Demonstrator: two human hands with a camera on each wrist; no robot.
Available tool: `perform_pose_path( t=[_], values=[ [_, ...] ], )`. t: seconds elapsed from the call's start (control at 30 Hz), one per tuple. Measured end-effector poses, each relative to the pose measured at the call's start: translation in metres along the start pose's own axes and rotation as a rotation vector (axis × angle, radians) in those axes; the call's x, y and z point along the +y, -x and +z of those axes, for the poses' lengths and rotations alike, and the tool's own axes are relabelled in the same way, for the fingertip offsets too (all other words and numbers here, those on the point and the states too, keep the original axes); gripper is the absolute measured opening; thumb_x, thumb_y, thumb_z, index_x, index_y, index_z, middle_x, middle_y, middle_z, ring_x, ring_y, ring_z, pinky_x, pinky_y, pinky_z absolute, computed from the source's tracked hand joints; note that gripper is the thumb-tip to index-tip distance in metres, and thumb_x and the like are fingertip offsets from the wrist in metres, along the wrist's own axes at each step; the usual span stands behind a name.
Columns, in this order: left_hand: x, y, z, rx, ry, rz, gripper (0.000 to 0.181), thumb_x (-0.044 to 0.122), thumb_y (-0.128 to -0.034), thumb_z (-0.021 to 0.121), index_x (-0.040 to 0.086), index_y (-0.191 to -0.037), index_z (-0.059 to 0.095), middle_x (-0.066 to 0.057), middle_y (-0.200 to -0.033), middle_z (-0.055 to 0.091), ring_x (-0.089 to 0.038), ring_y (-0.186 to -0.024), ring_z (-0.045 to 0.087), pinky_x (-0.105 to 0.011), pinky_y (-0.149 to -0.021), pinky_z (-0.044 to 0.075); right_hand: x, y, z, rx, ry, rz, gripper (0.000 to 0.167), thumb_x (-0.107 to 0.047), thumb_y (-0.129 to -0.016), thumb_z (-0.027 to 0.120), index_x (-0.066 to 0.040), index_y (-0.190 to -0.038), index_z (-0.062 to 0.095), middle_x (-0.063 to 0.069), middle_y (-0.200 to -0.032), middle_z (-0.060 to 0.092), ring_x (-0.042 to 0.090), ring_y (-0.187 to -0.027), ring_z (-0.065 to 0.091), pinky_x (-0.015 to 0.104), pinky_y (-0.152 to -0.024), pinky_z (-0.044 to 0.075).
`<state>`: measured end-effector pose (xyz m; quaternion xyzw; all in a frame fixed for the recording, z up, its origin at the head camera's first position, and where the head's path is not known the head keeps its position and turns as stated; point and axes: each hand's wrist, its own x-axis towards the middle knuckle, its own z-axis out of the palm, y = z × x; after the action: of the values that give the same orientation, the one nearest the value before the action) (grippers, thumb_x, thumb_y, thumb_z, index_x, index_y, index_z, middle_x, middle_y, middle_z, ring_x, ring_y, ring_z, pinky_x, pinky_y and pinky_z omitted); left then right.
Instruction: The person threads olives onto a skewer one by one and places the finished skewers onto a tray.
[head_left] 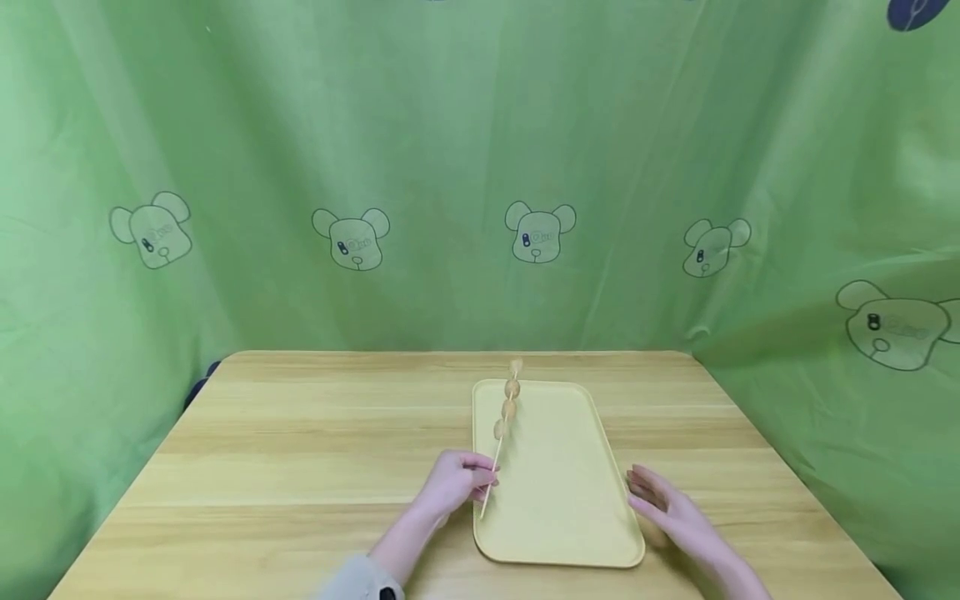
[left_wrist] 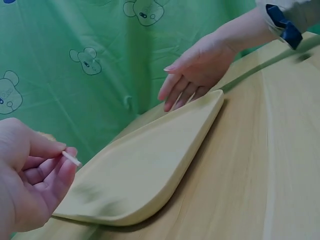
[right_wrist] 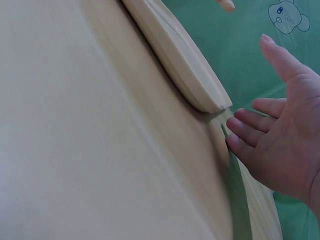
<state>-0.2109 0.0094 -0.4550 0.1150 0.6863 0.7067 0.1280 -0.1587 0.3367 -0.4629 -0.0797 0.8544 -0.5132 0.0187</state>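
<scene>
A thin wooden skewer (head_left: pixel 491 479) threaded with several small brownish pieces (head_left: pixel 509 408) is held tilted over the left side of the tray. My left hand (head_left: pixel 459 482) pinches it near its lower end between thumb and fingers. In the left wrist view, the skewer's blunt end (left_wrist: pixel 71 159) sticks out past the left fingertips. The pale yellow rectangular tray (head_left: pixel 558 475) lies flat on the table. Beside its right edge is my right hand (head_left: pixel 671 510), fingers relaxed and holding nothing. Whether the right fingertips touch the rim I cannot tell.
The light wood table (head_left: pixel 315 450) extends on both sides of the tray. A green curtain (head_left: pixel 450 150) printed with bear heads hangs behind the table and along its sides. Something dark (head_left: pixel 201 385) shows at the far left table edge.
</scene>
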Motion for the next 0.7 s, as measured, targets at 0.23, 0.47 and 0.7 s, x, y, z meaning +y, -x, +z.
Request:
perform_pose_path(
  t=[0.23,0.47,0.7],
  values=[
    [-0.004,-0.01,0.021,0.077,0.022,-0.023,0.02,-0.008,-0.0761,0.061,-0.016,-0.094,0.062,-0.012,-0.071,0.063,-0.009,-0.054,0.052,-0.02,-0.052,0.049,-0.001,0.009,0.002,-0.043,0.002,0.029,0.06,-0.011,-0.094,0.052,0.016,-0.138,0.021,0.033,-0.139,0.03,0.007,-0.119,0.041,0.011,-0.091,0.032],
    [-0.013,-0.015,0.047,0.139,0.033,-0.025,0.014,-0.012,-0.0722,0.061,-0.016,-0.085,0.063,-0.011,-0.064,0.062,-0.008,-0.049,0.051,-0.02,-0.047,0.049,0.001,0.016,0.006,-0.075,-0.094,-0.01,0.06,-0.007,-0.095,0.05,0.019,-0.137,0.016,0.037,-0.14,0.021,-0.015,-0.11,0.036,0.007,-0.09,0.03],
    [-0.019,-0.014,0.065,0.198,-0.028,-0.054,0.008,-0.01,-0.0737,0.061,-0.011,-0.08,0.066,-0.007,-0.061,0.061,-0.007,-0.046,0.05,-0.02,-0.046,0.049,0.004,0.019,0.008,-0.138,-0.161,-0.1,0.062,0.001,-0.092,0.049,0.023,-0.135,0.009,0.042,-0.138,0.012,-0.014,-0.114,0.034,0.008,-0.092,0.028]
  ],
)
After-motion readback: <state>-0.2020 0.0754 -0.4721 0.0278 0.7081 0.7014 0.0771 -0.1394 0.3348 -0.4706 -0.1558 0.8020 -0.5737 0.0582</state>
